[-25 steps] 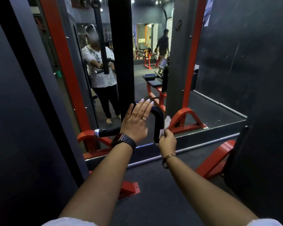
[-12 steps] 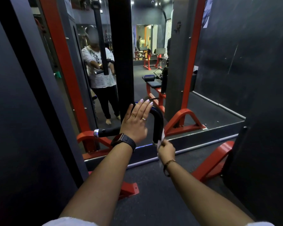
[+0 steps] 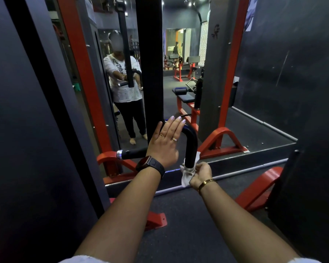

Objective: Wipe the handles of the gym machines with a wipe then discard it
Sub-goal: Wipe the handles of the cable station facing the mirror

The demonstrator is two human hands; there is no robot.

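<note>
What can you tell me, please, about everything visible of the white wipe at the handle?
The wipe is white, thin and crumpled, looking like soft paper or cloth. It is wrapped round the lower end of the black bent handle, where the right hand grips it. One corner shows to the right of the bar, and a loose tail hangs below the handle's end.

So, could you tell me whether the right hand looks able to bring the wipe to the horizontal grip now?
Probably not directly: the left hand is spread over the handle, between the horizontal grip and the right hand, which holds the wipe at the bent end's tip.
</note>
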